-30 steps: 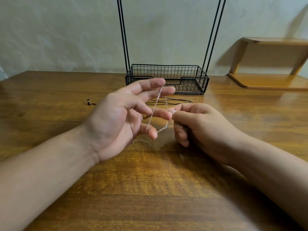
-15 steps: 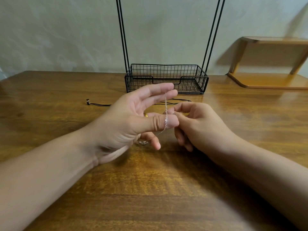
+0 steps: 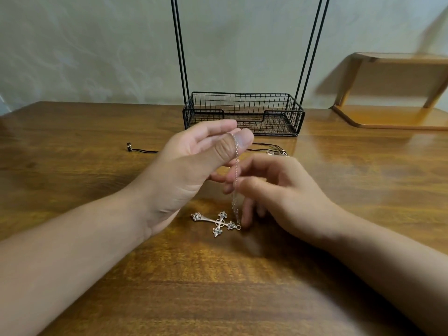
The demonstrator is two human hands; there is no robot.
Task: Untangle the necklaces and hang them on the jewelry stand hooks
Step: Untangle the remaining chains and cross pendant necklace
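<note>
Black wire-mesh basket (image 3: 243, 112) at 12 o'clock on the brown wooden tabletop (image 3: 218, 287), base of the jewelry stand; two pairs of thin black upright rods (image 3: 180, 49) rise from its ends, hooks out of frame. Nothing visible inside the basket.

Left hand (image 3: 194, 166) at centre, raised off the tabletop, palm turned in, fingers mostly straight; thumb presses the thin silver chain necklace (image 3: 235, 166) against the index finger, pinching it at the top. Chain hangs straight down from that pinch.

Right hand (image 3: 278, 192) at 3 o'clock of the left hand, fingers loosely curled, slightly blurred; thumb and fingertips sit right at the hanging chain, whether it actually grips cannot be told.

Ornate silver cross pendant (image 3: 218, 223) lies flat on the tabletop at 6 o'clock under the hands, joined to the chain's lower end by a small ring.

Black cord necklace (image 3: 143, 150) lies on the tabletop behind the hands, its end at 10 o'clock, the rest running to 1 o'clock in front of the basket.

Light wooden shelf (image 3: 392, 117) at 2 o'clock.
</note>
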